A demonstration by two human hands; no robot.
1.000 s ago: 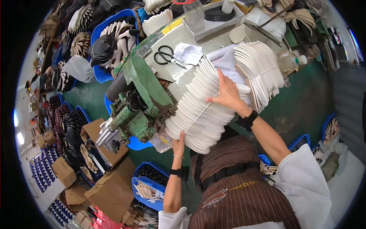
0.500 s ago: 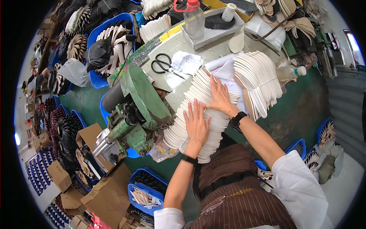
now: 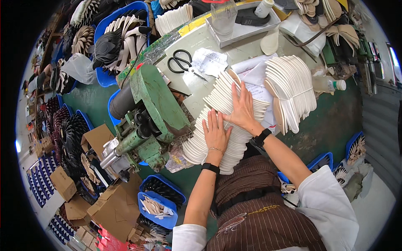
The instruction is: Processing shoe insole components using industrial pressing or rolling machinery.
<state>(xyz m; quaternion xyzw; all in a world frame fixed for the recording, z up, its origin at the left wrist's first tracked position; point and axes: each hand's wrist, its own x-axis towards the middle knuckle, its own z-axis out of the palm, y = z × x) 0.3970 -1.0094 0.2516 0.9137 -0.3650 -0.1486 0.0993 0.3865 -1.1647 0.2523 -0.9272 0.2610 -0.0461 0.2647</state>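
A long leaning row of white insoles (image 3: 197, 147) lies across the near edge of the worktable. Flat on its middle rests my left hand (image 3: 216, 138), fingers stretched out and holding nothing. My right hand (image 3: 243, 111) lies on the same row, a little farther away and to the right, its thumb close to the left hand's fingertips. Just right of the row stands a second bundle of pale insoles (image 3: 291, 85), bound with a thin string. Sheets of paper with handwriting (image 3: 256, 91) lie partly under and between the two stacks.
A green machine (image 3: 155, 104) stands left of the row. Black-handled scissors (image 3: 181, 62) and crumpled paper (image 3: 209, 61) lie beyond it. Farther back is a box (image 3: 251, 37) with a bottle. A clear bottle (image 3: 326, 85) lies at the right. Blue bins (image 3: 161, 209) surround the table.
The whole view has shifted slightly, with the table things appearing lower and farther right. Both hands stay on the insole row; the left hand's fingers look a bit closer together.
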